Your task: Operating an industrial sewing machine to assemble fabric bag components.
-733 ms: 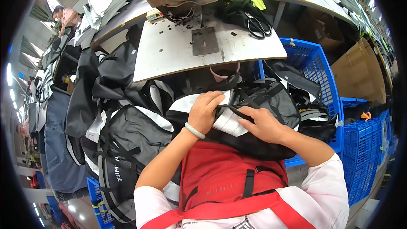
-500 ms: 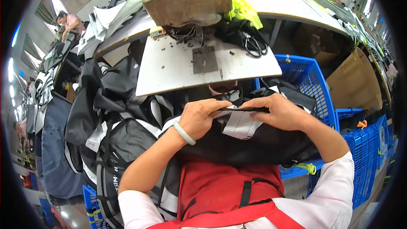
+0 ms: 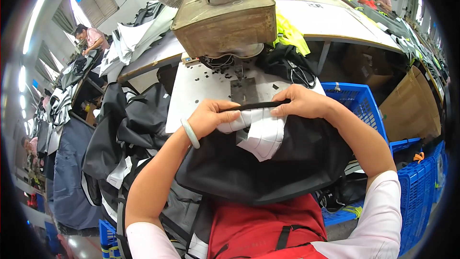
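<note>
Gripping black strap [image 3: 256, 106] – both hands [image 3: 211, 116]

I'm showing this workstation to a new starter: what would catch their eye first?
Centre frame, the left hand and right hand hold a black strap taut above a black fabric piece with a white label. Behind them stands a tan machine head, and blue crates sit to the right.

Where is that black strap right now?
In the head view, the black strap is stretched between the left hand and right hand, just before the grey worktable.
</note>
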### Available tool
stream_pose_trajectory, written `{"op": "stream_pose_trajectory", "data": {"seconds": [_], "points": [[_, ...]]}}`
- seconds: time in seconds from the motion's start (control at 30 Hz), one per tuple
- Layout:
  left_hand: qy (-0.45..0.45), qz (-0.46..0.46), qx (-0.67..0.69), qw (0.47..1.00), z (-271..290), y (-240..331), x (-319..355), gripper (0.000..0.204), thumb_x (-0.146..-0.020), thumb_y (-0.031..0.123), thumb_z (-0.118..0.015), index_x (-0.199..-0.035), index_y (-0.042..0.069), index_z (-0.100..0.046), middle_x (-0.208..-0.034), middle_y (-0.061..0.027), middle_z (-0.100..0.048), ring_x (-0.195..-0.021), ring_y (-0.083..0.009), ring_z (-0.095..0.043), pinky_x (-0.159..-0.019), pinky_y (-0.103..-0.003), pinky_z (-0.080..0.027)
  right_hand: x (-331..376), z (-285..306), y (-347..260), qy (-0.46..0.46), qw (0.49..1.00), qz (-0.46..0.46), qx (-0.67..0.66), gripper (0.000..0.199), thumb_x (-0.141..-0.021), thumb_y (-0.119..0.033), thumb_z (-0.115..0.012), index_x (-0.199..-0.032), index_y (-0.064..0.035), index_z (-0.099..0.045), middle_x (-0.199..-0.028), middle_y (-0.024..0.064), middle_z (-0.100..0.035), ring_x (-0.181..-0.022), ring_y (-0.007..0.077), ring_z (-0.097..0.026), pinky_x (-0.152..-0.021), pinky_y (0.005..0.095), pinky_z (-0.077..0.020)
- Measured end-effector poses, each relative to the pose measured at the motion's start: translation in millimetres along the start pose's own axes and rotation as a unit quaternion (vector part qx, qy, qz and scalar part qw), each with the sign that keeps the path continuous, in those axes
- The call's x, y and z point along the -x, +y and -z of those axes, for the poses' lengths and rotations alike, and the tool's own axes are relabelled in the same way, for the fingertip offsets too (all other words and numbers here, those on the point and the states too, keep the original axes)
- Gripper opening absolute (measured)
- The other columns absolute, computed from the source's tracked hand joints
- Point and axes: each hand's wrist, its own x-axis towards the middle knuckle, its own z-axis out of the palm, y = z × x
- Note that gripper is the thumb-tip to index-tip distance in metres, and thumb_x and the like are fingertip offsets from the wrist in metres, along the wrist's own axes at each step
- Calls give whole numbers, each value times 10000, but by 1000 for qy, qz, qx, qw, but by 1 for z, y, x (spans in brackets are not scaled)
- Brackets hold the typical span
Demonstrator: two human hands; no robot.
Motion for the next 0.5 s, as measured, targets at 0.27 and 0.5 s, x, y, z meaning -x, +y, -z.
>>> {"op": "stream_pose_trajectory", "data": {"seconds": [0.27,0.5], "points": [[71,51,-121,989,26,-5,-39,332,-819,170,-742,-1077,-34,-703,-1011,-86,-711,-916,-147,-622,-865,-271,-471,-45,11,13,-5,996,-69,-56,309,-858,-235,-700,-1013,33,-697,-843,19,-657,-820,84,-559,-769,249,-449],[79,58,-100,990,41,-20,-59,319,-811,187,-746,-1045,-27,-716,-939,-66,-699,-864,-145,-604,-854,-282,-467,-78,19,39,-24,986,-111,-118,384,-844,-201,-725,-1145,31,-674,-930,50,-686,-790,104,-608,-741,262,-505]]}}
